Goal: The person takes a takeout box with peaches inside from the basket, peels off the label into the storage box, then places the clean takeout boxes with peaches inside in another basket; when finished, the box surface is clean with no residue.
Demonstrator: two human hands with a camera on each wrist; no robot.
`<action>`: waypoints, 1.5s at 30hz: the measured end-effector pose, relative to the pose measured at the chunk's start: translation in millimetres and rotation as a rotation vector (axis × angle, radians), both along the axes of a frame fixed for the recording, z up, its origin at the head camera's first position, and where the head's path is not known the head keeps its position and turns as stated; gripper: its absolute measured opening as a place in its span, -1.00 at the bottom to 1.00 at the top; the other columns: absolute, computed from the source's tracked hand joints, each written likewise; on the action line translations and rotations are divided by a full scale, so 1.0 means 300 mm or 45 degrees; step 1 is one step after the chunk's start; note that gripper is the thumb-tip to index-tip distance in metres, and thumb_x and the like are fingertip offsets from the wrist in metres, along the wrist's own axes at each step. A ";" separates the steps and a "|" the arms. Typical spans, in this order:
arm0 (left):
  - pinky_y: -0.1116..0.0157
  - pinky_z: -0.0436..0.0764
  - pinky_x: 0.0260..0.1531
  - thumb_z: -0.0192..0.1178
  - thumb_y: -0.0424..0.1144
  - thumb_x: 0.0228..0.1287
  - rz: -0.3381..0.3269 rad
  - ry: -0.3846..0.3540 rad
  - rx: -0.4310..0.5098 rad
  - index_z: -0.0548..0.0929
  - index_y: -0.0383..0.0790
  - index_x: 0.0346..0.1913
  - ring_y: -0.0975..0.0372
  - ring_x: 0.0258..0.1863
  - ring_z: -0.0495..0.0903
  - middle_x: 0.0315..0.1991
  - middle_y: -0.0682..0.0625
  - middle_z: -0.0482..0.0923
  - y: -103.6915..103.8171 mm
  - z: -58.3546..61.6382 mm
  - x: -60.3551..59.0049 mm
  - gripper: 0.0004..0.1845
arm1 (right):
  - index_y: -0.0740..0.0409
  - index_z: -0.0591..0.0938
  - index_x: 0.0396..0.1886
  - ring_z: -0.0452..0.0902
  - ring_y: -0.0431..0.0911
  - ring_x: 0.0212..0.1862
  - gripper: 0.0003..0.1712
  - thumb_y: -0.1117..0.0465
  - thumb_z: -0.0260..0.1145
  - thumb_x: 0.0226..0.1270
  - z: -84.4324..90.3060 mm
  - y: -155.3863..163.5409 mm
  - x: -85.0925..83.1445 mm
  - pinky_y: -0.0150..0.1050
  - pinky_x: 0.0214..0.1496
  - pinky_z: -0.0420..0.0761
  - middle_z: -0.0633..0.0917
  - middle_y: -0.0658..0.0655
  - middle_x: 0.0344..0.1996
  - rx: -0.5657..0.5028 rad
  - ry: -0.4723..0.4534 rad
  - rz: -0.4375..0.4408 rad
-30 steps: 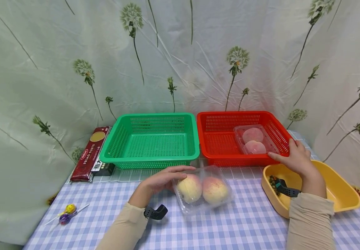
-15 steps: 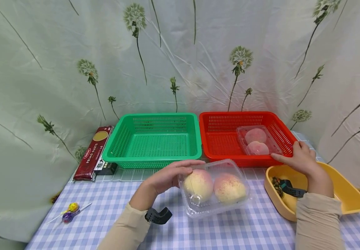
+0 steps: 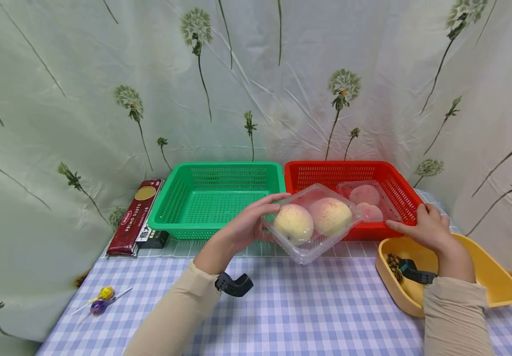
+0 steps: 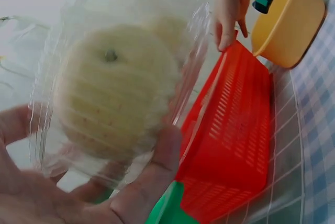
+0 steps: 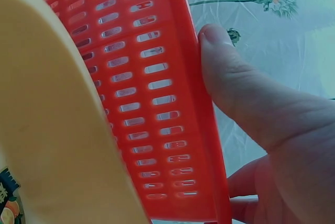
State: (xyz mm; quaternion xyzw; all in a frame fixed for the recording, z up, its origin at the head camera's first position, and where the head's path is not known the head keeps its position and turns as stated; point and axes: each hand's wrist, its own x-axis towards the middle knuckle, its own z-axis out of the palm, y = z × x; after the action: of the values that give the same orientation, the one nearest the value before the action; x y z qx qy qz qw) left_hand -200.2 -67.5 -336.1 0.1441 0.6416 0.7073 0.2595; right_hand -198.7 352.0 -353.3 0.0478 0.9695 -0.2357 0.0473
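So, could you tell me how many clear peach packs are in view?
2. One clear peach pack is held up by the left hand in front of the baskets; the other pack lies inside the red basket, whose near corner the right hand holds.

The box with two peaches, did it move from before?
Yes. The left hand lifted the peach box off the checked tablecloth, up and away, to the front rim of the red basket.
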 end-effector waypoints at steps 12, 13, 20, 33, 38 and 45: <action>-0.05 0.65 0.03 0.10 -0.05 0.43 0.271 -0.060 -0.018 0.36 0.23 0.43 -0.11 0.14 0.51 0.39 -0.03 0.32 0.183 0.020 -0.090 -0.47 | 0.69 -0.16 0.44 -0.16 0.59 0.22 0.37 -0.41 0.18 0.29 -0.011 -0.002 -0.001 0.47 0.11 0.37 -0.12 0.77 0.32 0.004 0.014 0.003; -0.04 0.66 0.03 0.10 -0.04 0.44 0.290 -0.057 -0.030 0.35 0.23 0.44 -0.09 0.13 0.51 0.37 -0.05 0.35 0.199 0.023 -0.098 -0.46 | 0.69 -0.17 0.44 -0.17 0.59 0.23 0.37 -0.41 0.18 0.29 -0.012 -0.003 -0.002 0.47 0.11 0.37 -0.13 0.77 0.32 0.001 0.014 0.004; -0.07 0.61 0.10 0.08 -0.06 0.46 0.485 -0.053 -0.125 0.48 0.25 0.35 0.07 0.18 0.45 0.32 -0.01 0.44 0.322 0.036 -0.150 -0.56 | 0.68 -0.20 0.45 -0.18 0.58 0.23 0.38 -0.41 0.18 0.29 -0.011 -0.008 -0.005 0.47 0.12 0.36 -0.14 0.77 0.32 0.004 0.013 0.001; 0.17 0.58 0.07 0.02 -0.17 0.49 0.658 0.149 -0.392 0.53 0.00 0.23 0.16 0.14 0.39 0.29 -0.04 0.37 0.451 -0.016 -0.204 -0.68 | 0.65 -0.27 0.46 -0.22 0.60 0.28 0.39 -0.40 0.18 0.30 -0.016 -0.017 -0.002 0.49 0.15 0.35 -0.18 0.76 0.35 -0.028 -0.008 0.002; 0.18 0.55 0.09 0.07 -0.22 0.45 0.568 0.145 -0.465 0.48 -0.03 0.14 0.13 0.19 0.33 0.35 -0.07 0.23 0.457 -0.031 -0.210 -0.73 | 0.65 -0.27 0.46 -0.23 0.60 0.28 0.39 -0.41 0.17 0.30 -0.014 -0.014 -0.005 0.49 0.16 0.33 -0.19 0.75 0.35 -0.025 0.000 -0.008; 0.15 0.59 0.10 0.10 -0.46 0.33 0.437 0.134 -0.509 0.42 -0.15 0.27 0.12 0.05 0.42 0.25 -0.10 0.44 0.453 -0.035 -0.216 -0.54 | 0.65 -0.25 0.46 -0.21 0.58 0.26 0.37 -0.40 0.16 0.32 -0.020 -0.006 -0.006 0.48 0.14 0.34 -0.18 0.75 0.35 -0.026 -0.001 -0.003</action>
State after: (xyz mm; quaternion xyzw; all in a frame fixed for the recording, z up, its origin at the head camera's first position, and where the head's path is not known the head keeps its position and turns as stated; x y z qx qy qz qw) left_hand -264.9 68.4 -346.6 0.0156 0.7963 0.5916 0.1252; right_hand -200.4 350.3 -359.4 0.0484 0.9669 -0.2457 0.0480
